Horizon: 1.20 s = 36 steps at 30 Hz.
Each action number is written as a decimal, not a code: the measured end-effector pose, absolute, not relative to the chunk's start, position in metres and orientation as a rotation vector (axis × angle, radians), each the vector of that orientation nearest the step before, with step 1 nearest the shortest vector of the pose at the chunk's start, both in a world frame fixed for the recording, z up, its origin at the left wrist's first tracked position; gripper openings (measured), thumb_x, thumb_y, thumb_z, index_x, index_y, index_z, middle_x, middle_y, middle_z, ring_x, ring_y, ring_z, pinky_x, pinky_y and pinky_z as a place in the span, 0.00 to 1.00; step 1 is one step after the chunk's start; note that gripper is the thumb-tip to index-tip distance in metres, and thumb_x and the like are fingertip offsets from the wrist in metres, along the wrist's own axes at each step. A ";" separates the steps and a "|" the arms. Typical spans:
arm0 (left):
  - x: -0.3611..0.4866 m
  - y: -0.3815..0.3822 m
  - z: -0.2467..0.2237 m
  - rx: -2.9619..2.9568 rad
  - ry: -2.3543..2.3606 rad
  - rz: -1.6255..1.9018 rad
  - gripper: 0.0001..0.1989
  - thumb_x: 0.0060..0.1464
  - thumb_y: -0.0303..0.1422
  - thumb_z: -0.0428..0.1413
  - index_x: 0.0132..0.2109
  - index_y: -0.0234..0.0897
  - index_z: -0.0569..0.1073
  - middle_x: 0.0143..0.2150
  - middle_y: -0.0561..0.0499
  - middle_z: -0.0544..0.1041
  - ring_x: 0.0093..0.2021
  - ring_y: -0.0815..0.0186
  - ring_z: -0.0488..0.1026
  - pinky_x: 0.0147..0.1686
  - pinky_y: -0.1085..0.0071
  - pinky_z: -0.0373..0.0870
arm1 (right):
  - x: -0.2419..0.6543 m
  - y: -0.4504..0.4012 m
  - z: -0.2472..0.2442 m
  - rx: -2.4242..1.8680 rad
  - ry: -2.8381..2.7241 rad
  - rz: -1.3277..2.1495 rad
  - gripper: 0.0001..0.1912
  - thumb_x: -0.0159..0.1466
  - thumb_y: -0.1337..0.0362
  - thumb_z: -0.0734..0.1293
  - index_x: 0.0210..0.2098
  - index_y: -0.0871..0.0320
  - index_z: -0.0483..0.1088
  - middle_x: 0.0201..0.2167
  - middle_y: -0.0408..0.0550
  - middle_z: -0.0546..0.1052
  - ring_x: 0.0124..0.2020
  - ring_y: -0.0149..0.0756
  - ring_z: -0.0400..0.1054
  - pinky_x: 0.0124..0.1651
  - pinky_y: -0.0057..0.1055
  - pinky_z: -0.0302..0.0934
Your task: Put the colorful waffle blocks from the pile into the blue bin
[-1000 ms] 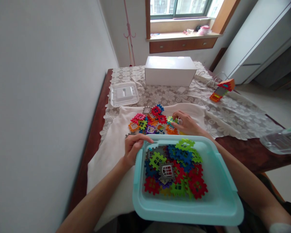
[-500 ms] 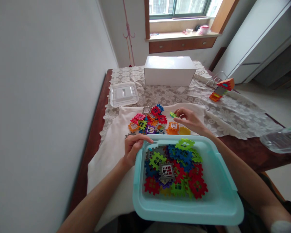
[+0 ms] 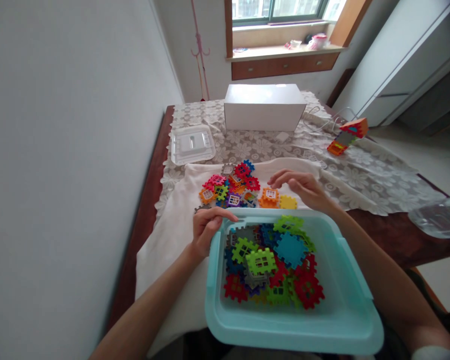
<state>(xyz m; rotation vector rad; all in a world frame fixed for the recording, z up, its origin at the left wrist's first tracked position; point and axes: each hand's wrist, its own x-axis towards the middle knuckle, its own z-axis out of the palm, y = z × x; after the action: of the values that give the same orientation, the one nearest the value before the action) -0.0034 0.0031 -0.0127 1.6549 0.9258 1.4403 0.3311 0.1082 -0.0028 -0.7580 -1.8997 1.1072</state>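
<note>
A light teal bin (image 3: 341, 320) holds many notched plastic tiles; a green window tile (image 3: 261, 261) and a blue tile (image 3: 290, 249) lie on top of the pile. My left hand (image 3: 206, 227) grips the bin's far left corner, its index finger along the rim. Beyond the bin, my right hand (image 3: 303, 187) hovers with fingers apart and nothing in them, just above and right of an orange tile (image 3: 269, 195). A yellow tile (image 3: 288, 202) lies beside the orange one. More mixed tiles (image 3: 234, 184) are heaped on the white cloth (image 3: 168, 230).
A clear lid (image 3: 193, 144) lies at the back left of the table, with a white box (image 3: 264, 115) behind it to the right. Farther right stands a small orange and red tile structure (image 3: 347, 136). At the right edge is a clear plastic container (image 3: 438, 217).
The green piece has left my right hand, whose fingers are now spread. A green window tile and a blue tile now show on top of the pile in the bin.
</note>
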 end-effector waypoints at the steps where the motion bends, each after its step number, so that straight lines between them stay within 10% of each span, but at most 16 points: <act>1: -0.003 0.003 -0.012 1.649 0.922 1.437 0.19 0.73 0.40 0.59 0.40 0.39 0.93 0.29 0.48 0.88 0.23 0.65 0.70 0.27 0.66 0.60 | 0.331 0.112 -0.007 -0.895 -1.992 0.984 0.25 0.79 0.35 0.70 0.49 0.46 0.89 0.55 0.56 0.89 0.57 0.57 0.83 0.65 0.56 0.77; 5: -0.003 0.002 -0.010 1.639 0.927 1.438 0.20 0.73 0.41 0.59 0.40 0.39 0.93 0.29 0.48 0.88 0.23 0.65 0.70 0.27 0.66 0.60 | 0.331 0.120 -0.023 -1.173 -2.400 0.609 0.19 0.71 0.51 0.81 0.58 0.47 0.87 0.61 0.58 0.87 0.64 0.64 0.81 0.71 0.64 0.75; 10: -0.003 0.001 -0.009 1.641 0.946 1.441 0.20 0.73 0.41 0.59 0.39 0.39 0.93 0.31 0.47 0.89 0.24 0.64 0.72 0.28 0.66 0.63 | 0.329 0.120 -0.029 -1.155 -2.454 0.622 0.13 0.74 0.58 0.76 0.57 0.47 0.86 0.55 0.56 0.88 0.58 0.57 0.84 0.64 0.52 0.78; 29: -0.003 0.001 -0.009 1.640 1.001 1.409 0.24 0.74 0.47 0.59 0.39 0.39 0.93 0.29 0.46 0.87 0.23 0.62 0.70 0.27 0.64 0.63 | 0.326 0.125 -0.044 -1.222 -2.361 0.499 0.13 0.72 0.59 0.77 0.55 0.50 0.82 0.58 0.59 0.87 0.65 0.62 0.80 0.72 0.64 0.74; 36: -0.002 -0.001 -0.007 1.623 1.001 1.417 0.21 0.73 0.43 0.59 0.39 0.39 0.93 0.30 0.46 0.88 0.23 0.63 0.70 0.28 0.64 0.63 | 0.328 0.129 -0.031 -1.225 -1.976 0.851 0.18 0.68 0.45 0.78 0.47 0.51 0.78 0.46 0.53 0.86 0.46 0.50 0.79 0.56 0.50 0.77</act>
<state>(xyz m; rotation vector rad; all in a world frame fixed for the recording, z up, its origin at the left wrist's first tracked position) -0.0024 -0.0006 -0.0071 1.6232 1.0011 1.4167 0.3276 0.1291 -0.0309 -1.2255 -1.9763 0.8505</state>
